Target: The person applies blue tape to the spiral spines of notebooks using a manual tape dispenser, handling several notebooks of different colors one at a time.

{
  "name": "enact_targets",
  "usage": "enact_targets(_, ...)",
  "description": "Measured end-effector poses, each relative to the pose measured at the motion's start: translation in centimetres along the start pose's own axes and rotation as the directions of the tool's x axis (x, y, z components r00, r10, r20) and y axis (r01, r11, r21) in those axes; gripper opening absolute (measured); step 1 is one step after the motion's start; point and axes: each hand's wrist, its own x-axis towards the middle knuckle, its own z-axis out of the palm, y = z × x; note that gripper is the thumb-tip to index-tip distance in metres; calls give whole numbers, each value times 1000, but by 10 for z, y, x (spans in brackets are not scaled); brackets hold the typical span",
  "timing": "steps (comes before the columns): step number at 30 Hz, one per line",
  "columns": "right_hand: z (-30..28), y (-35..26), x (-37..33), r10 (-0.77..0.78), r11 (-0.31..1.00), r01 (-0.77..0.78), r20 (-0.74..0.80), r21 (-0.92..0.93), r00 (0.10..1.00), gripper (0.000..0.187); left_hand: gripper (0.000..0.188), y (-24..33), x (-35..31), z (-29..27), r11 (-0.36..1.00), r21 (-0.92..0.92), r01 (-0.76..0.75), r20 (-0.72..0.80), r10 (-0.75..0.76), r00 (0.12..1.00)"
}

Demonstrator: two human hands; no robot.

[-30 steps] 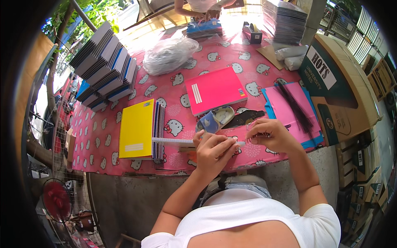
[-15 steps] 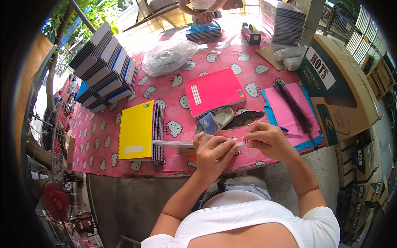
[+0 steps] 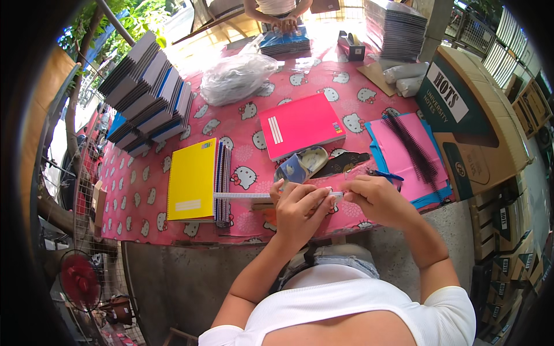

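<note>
My left hand (image 3: 301, 206) is closed round a narrow white notebook (image 3: 242, 196), seen almost edge-on with its spine up. At that notebook's right end is my right hand (image 3: 378, 199), its fingers pinched together; what they hold is too small to make out. A thin wire loop (image 3: 349, 170) shows just above those fingers. Blue-handled pliers (image 3: 386, 175) or a similar tool stick out behind the right hand; whether it grips them is hidden. To the left, a yellow spiral notebook (image 3: 191, 181) tops a stack. A pink notebook stack (image 3: 303, 126) lies beyond my hands.
Black spiral coils (image 3: 412, 144) rest on pink and blue sheets (image 3: 404, 124) at right, beside a cardboard box (image 3: 473, 127). A patterned pouch (image 3: 300, 164) lies before me. Notebook stacks (image 3: 147, 95), a plastic bag (image 3: 236, 78) and another person's hands (image 3: 285, 24) are farther off.
My right hand has shifted slightly and turned, its fingertips drawn a little from the notebook's end. More of the blue-handled tool shows behind it. My left hand keeps its grip.
</note>
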Motion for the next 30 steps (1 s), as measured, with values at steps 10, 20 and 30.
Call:
enact_targets(10,9,-13,0,41,997,-53,-188,-58,981,19,21,-9,-7,3,998,22,57,-11,-57,998)
enact_targets(20,10,-4,1,-86,978,63,-105,-200,991,12,19,-11,-7,3,999,16,29,-22,-28,999)
enact_targets(30,12,-15,10,-67,973,21,-195,-230,978,14,20,-7,-3,3,997,34,63,-28,-62,998)
